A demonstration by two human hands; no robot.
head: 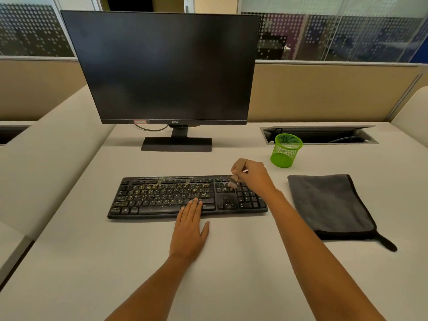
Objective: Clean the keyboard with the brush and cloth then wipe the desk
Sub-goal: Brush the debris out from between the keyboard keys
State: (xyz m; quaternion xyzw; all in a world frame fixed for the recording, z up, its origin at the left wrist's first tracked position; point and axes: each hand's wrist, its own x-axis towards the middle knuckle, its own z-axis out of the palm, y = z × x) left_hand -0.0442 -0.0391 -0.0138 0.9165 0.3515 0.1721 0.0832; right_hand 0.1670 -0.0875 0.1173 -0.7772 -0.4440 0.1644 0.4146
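As a person's right hand point(253, 173) curls its fingers around the pale handle of a small brush point(233, 181), the bristles point down at the top rows of a black keyboard point(187, 196), at the block of keys between the letter section and the number pad. Whether the bristles touch the keys cannot be made out. The left hand point(188, 230) lies flat with straight, closed fingers and holds nothing; its fingertips rest on the keyboard's near rows just right of the space bar, and its palm rests on the desk point(231, 274). The full-size keyboard sits square at the middle of the pale desk, directly in front of a dark monitor point(162, 66). Yellowish specks are scattered thickly over its letter keys, while the number pad at the right end looks largely free of them. A folded dark grey cloth point(328, 205) with black edging and a black tab at its near right corner lies flat on the desk to the keyboard's right, apart from it and untouched. A green mesh cup point(286, 150) stands upright behind the right hand, just in front of an open cable hatch point(319, 134) set into the desktop. Counted in view: one keyboard, one brush, one cloth, one monitor, one mesh cup and two bare hands.
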